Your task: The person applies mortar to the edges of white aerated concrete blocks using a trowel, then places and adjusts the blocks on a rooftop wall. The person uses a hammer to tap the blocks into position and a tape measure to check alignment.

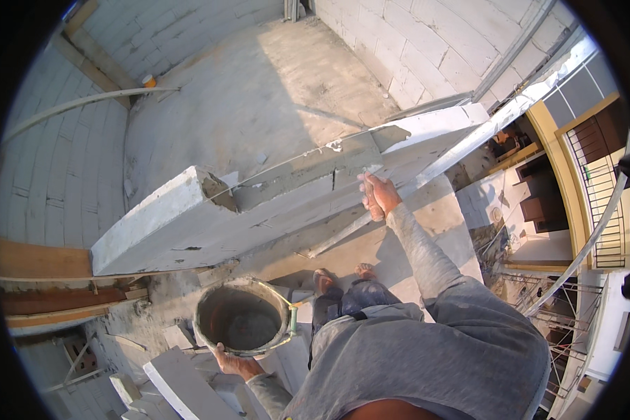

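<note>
Left hand (pixel 236 364): fingers gripping bucket (pixel 215 297) rim. Right hand (pixel 379 197): fingers curled, contents indiscernible, near block wall's (pixel 273 218) upper edge.

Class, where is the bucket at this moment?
In the head view, the bucket is left of the feet, nearer than the low wall, with the left hand gripping its rim.

There is just one view. It looks down from the person's head, tipped forward. The grey shirt (pixel 427 357) is very near and fills much of the bottom. We look right into the bucket (pixel 242 318), and down at the bare feet (pixel 323 281) farther below. The low block wall (pixel 273 220) slants across the middle. The room's floor (pixel 217 119) is farther off. The wide, round lens bends long edges.
</note>
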